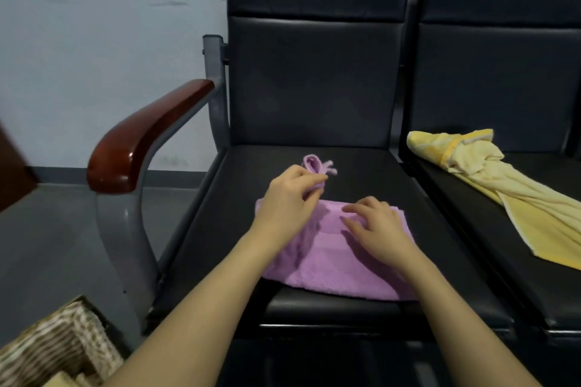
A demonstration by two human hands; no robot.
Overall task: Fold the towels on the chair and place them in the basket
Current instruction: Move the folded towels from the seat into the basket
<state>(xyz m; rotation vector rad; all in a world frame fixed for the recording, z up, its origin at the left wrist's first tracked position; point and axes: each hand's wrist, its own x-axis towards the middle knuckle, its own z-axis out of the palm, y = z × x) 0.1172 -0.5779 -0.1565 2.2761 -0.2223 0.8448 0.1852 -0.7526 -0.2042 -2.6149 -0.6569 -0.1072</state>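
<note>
A purple towel point(339, 267) lies partly folded on the black seat of the left chair point(361, 173). My left hand point(289, 201) pinches a raised corner of that towel, which sticks up above my fingers. Beside it, my right hand point(374, 226) rests flat with spread fingers on the towel's upper layer. A yellow towel point(515, 188) lies crumpled and unfolded on the neighbouring right seat. The woven basket point(53, 345) sits at the bottom left on the floor, only partly in view.
The left chair has a red-brown wooden armrest point(141, 138) on a grey metal frame between the seat and the basket. A pale wall and grey floor lie behind it. The second black chair point(503, 78) adjoins on the right.
</note>
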